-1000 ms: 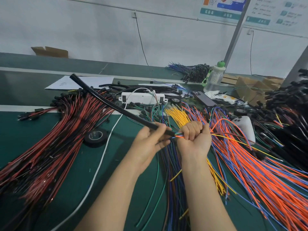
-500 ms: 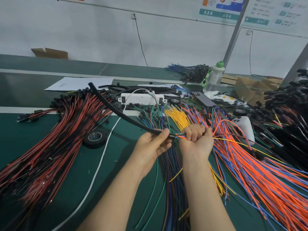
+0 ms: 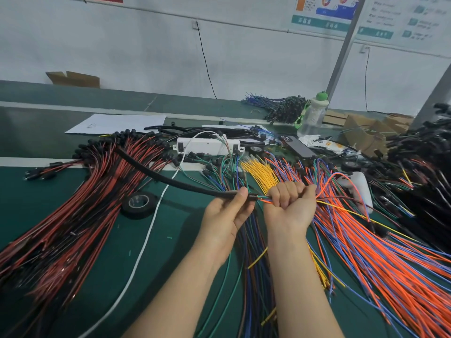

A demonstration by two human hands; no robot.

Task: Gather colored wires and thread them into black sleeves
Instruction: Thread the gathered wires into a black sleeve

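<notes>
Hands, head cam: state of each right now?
Left hand: closed, gripping the black sleeve near its open end.
Right hand: closed in a fist around the colored wire bundle entering the sleeve.

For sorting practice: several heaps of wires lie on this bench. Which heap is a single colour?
The yellow heap running under the right hand; the red-and-black heap and the orange-and-blue heap mix colours.

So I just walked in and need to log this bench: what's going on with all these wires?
A person is feeding a bundle of colored wires into a black sleeve. The left hand grips the sleeve near its open end; the right hand is fisted round the bundle right beside it. How far in the wires reach is hidden. Loose orange wires lie over the green table.
</notes>
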